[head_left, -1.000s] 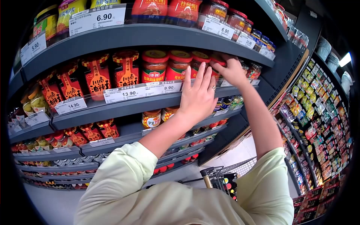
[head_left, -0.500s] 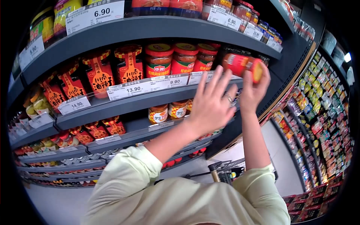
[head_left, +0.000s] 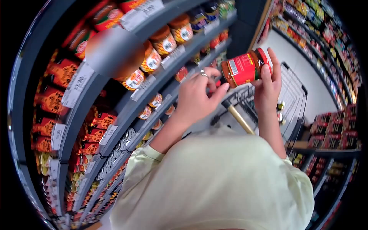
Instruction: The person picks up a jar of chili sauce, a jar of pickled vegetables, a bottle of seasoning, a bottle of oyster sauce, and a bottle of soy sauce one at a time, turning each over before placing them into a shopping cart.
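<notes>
A jar of reddish-brown sauce (head_left: 242, 69) with a red label and red lid lies tilted on its side in front of me. My right hand (head_left: 268, 86) grips it at the lid end, thumb across the near side and fingers behind the lid. The label's barcode side faces me. Close to the jar's base is my left hand (head_left: 201, 96), wearing a ring, its fingers loosely bent and thumb stretched out toward the glass; nothing shows in its grasp.
Curved shelves of jars (head_left: 163, 41) with price tags run along the left. Below and beyond the jar stands a shopping cart (head_left: 304, 90) with a tan handle (head_left: 239, 117). Red packages (head_left: 331, 128) are stacked at right, and a packed shelf (head_left: 322, 50) lines the far side.
My view has turned, bringing the cart more into sight. The jar has swung away from the shelf, label now facing me. My left hand's spread fingers have bent near its base.
</notes>
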A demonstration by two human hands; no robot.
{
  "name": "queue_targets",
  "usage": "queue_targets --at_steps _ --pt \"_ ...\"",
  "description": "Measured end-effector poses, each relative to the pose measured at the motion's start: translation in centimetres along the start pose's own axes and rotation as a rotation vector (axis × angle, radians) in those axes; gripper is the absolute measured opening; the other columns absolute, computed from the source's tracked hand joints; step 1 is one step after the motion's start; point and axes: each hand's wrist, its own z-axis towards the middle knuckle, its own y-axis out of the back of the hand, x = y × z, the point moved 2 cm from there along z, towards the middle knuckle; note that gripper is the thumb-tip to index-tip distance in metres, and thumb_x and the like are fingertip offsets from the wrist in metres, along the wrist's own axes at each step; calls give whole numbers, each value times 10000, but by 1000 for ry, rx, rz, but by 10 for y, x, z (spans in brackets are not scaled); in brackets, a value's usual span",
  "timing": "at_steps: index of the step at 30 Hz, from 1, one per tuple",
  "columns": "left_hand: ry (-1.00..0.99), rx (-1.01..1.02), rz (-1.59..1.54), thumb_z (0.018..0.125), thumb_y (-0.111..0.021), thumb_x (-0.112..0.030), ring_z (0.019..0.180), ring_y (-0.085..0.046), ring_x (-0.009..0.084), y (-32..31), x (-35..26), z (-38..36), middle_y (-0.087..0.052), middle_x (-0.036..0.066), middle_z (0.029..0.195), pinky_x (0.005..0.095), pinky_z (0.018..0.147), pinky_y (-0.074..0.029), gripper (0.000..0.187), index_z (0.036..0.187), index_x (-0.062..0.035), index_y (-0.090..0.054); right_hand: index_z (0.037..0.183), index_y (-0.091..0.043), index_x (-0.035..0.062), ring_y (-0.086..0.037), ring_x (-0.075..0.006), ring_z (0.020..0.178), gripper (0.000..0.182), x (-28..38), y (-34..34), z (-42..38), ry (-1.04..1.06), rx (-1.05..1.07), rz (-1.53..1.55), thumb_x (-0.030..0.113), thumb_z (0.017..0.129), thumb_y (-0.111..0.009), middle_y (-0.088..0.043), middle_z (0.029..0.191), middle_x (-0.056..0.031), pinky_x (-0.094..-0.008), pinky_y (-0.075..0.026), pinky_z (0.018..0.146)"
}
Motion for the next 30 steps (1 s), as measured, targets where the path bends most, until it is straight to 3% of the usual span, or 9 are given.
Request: queue_targets --at_steps 5,7,12,17,19,21,24,27,30 --pt "146 511 -459 816 -715 -115 634 -585 103 -25 -9 -15 -615 42 699 237 620 -458 149 814 1 -621 1414 -385 67 -631 -108 961 561 -11 28 -23 -147 -156 63 222 929 -619 -621 1145 -88 -222 -575 635" --pt "142 536 -358 821 -719 -127 635 -586 105 -35 -11 -19 -618 40 702 242 620 -466 158 833 5 -632 1417 -372 25 -585 -181 1104 561 -10 34 -30 -188 -97 -22 271 955 -572 -549 1279 -116 -326 -579 821" --pt "79 498 -380 832 -715 -135 635 -593 109 -46 -10 -17 -632 51 713 245 614 -474 155 821 -3 -634 1422 -362 27 -557 -193 1143 612 -9 51 -36 -274 -185 -49 334 937 -574 -515 1297 -122 -378 -580 827" --pt "90 530 -375 817 -732 -167 650 -615 156 -51 -8 -13 -630 68 720 273 648 -490 172 802 -25 -636 1415 -390 46 -617 -140 1009 571 -13 66 -42 -328 -266 105 287 938 -590 -585 1199 -93 -299 -615 674" --pt "-300 515 -98 790 -753 -234 689 -623 224 -49 -12 -10 -614 71 722 321 697 -497 224 799 -42 -640 1401 -413 41 -622 -127 993 550 -15 69 -44 -396 -199 120 288 940 -585 -585 1200 -88 -259 -610 617" --pt "-354 479 -72 765 -764 -297 726 -616 270 -52 -8 -9 -603 75 726 359 720 -491 274 773 -55 -637 1388 -432 38 -627 -115 977 538 -12 68 -44 -426 -198 92 293 939 -585 -588 1190 -87 -232 -600 584" --pt "-498 358 -63 756 -752 -366 699 -598 249 -52 -7 -9 -592 58 739 361 686 -484 321 840 -69 -663 1386 -435 38 -629 -114 975 543 -14 77 -44 -495 -178 94 295 934 -592 -591 1184 -90 -237 -602 586" --pt "-255 430 -118 793 -747 -340 766 -635 229 -45 -10 -10 -645 85 861 359 798 -500 457 1125 -48 -631 1393 -425 43 -631 -114 971 553 -13 82 -45 -474 -206 44 284 927 -602 -597 1179 -86 -242 -603 595" --pt "-50 446 -192 827 -720 -407 927 -626 240 -47 -2 -18 -598 160 1147 357 857 -491 768 1407 -28 -390 1411 -395 41 -633 -94 933 580 -7 80 -48 -436 -182 63 257 920 -616 -609 1159 -75 -210 -584 592"
